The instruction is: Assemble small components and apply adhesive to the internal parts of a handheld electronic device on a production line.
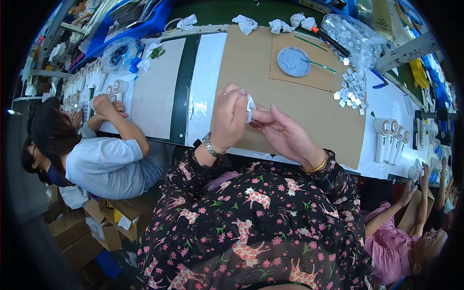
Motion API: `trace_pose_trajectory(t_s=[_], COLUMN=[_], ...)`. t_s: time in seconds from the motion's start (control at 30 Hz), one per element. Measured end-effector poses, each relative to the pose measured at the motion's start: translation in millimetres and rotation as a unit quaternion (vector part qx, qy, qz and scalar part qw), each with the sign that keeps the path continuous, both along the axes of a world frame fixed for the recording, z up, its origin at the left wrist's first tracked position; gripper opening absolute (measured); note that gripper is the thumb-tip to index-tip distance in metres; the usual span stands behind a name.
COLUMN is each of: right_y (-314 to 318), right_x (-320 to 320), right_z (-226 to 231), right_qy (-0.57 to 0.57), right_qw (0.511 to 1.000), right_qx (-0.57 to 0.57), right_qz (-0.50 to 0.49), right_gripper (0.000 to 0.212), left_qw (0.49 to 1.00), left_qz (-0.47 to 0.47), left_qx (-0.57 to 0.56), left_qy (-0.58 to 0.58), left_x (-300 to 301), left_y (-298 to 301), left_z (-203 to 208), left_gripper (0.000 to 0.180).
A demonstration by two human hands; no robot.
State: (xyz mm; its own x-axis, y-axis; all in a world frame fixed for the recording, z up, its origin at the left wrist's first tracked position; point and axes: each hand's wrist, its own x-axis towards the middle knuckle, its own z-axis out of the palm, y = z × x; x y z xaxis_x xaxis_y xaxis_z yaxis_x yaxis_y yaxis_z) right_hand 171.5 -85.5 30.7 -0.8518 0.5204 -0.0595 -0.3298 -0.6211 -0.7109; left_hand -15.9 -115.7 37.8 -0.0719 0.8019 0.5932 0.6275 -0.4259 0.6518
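Note:
In front of my chest, above the brown cardboard sheet (pixel 241 53), my two hands meet. My left hand (pixel 231 116) is closed round a crumpled white tissue (pixel 250 108), part of which sticks out past its thumb. The fingers of my right hand (pixel 289 136) reach to the tissue, and one fingertip is against it. My right thumb points up, apart from the fingers. Beyond the hands stands a round shallow dish (pixel 293 73) of grey paste, with a thin green stick (pixel 321 66) resting in it. A second green stick (pixel 310 43) lies behind the dish.
Small silvery-white squares (pixel 352 92) lie heaped right of the cardboard, below a clear bag (pixel 353 36) of more. White handheld fans (pixel 389 140) stand at the right. Several tissues (pixel 245 24) lie along the back. Co-workers sit on the left (pixel 104 164) and right (pixel 394 241).

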Motion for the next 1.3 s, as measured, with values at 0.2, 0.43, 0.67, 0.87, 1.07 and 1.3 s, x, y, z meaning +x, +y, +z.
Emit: trace_pose_trajectory(t_s=[0.2, 0.43, 0.67, 0.87, 1.07, 1.3], right_y=[17.4, 17.8, 38.9, 55.9, 64.2, 93.8], right_x=[15.8, -3.3, 5.4, -0.8, -23.6, -29.6], right_z=[24.9, 24.0, 28.4, 60.5, 69.3, 75.8], right_qy=[-0.082, -0.040, -0.097, -0.194, -0.155, -0.284], right_qw=[0.989, 0.988, 0.977, 0.952, 0.944, 0.927], right_qx=[0.082, -0.082, 0.031, 0.106, 0.161, 0.162], right_qz=[-0.092, -0.123, -0.187, -0.214, -0.244, -0.186], right_gripper=[0.046, 0.021, 0.021, 0.020, 0.018, 0.019], left_qw=[0.924, 0.994, 0.989, 0.990, 0.966, 0.985], left_qz=[0.056, -0.087, -0.127, 0.021, 0.001, 0.102], left_qx=[-0.188, -0.024, -0.044, -0.017, 0.058, 0.024], left_qy=[-0.327, -0.069, 0.055, 0.141, 0.253, 0.141], left_x=[-3.6, 19.4, -18.6, -42.9, -27.2, -81.6], left_y=[-5.9, 1.0, 44.9, 201.6, 292.9, 287.2], left_z=[8.1, 28.4, 47.3, 41.3, 21.3, 28.2], left_gripper=[0.027, 0.032, 0.030, 0.031, 0.034, 0.030])
